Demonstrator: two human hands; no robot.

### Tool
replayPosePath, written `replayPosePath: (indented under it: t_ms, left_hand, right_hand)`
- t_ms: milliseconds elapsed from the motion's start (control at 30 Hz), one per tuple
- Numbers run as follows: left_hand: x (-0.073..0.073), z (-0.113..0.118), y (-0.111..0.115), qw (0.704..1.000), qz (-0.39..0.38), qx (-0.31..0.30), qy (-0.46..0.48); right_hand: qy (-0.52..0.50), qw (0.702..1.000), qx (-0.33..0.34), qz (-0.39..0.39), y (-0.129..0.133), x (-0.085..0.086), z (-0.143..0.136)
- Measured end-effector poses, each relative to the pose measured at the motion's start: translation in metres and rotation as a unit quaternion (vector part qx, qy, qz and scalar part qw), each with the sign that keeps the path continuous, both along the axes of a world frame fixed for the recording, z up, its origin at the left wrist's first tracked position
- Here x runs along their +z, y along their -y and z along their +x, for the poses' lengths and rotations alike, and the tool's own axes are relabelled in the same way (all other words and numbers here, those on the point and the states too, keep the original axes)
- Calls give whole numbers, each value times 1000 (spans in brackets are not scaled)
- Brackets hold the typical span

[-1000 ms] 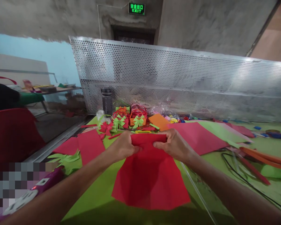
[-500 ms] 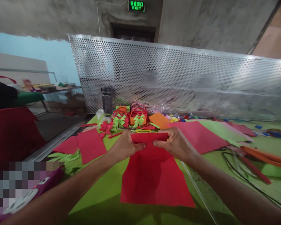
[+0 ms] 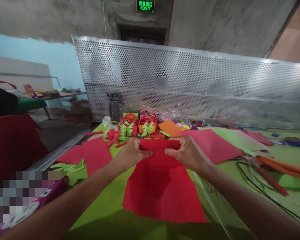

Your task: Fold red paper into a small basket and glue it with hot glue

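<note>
A sheet of red paper (image 3: 165,190) hangs between my two hands, its far end bent into a narrow band across the top. My left hand (image 3: 133,153) grips the left end of that band, thumb in front. At the right end my right hand (image 3: 188,151) pinches it the same way, the two thumbs pointing at each other. The fingers behind the paper are mostly hidden. The sheet's wide near end reaches toward me over the green tabletop (image 3: 102,203).
Small paper baskets with green bows (image 3: 147,127) and a dark bottle (image 3: 113,106) stand against a perforated metal panel (image 3: 190,73). Red sheets (image 3: 97,155) lie left, a larger pink-red sheet (image 3: 212,145) and orange strips (image 3: 282,165) right. A power strip (image 3: 32,206) is near left.
The near end of the red paper has swung a little to the left and tilted. Both hands keep their hold, with the band at the top slightly higher.
</note>
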State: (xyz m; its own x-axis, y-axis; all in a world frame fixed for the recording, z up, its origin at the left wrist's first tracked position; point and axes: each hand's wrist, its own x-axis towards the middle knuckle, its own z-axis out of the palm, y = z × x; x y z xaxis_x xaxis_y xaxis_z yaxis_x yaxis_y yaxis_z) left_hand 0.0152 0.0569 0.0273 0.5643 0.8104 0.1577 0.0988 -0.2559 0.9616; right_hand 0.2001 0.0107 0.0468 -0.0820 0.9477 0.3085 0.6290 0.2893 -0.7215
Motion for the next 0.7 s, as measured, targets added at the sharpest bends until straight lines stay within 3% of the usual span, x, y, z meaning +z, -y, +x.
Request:
replayPosePath:
  t_ms: [133,433,700]
  left_hand:
    - [1,1,2,1000,-11,-17,22]
    - [1,-3,3,998,-64,2,21]
    - [5,1,6,992,-101,8,71]
  right_hand:
    - [44,999,0,3,-1,0,1]
    - [-19,998,60,-18,5,9,0]
    - [53,997,56,17,4,4,3]
